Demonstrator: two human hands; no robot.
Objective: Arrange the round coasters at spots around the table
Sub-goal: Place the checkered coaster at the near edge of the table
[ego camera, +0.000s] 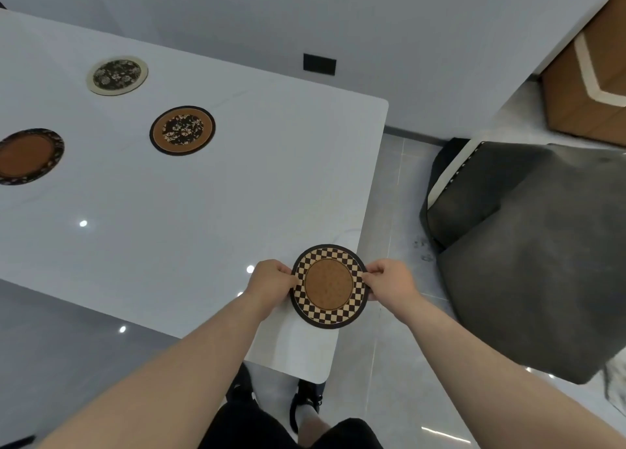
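Both hands, left hand (pixel 271 281) and right hand (pixel 389 279), pinch the checkered coaster (pixel 329 286) at lower centre, above the table (pixel 169 211) corner.

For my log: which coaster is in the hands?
The checkerboard-rimmed coaster, pinched between left hand and right hand; the three floral coasters lie untouched farther off.

I'm in a home dining rm: white glossy table (pixel 169 194) frame left, dark padded chair (pixel 525 245) at right, grey tile floor (pixel 389 184) btwn, black wall socket (pixel 319 64) top ctr.
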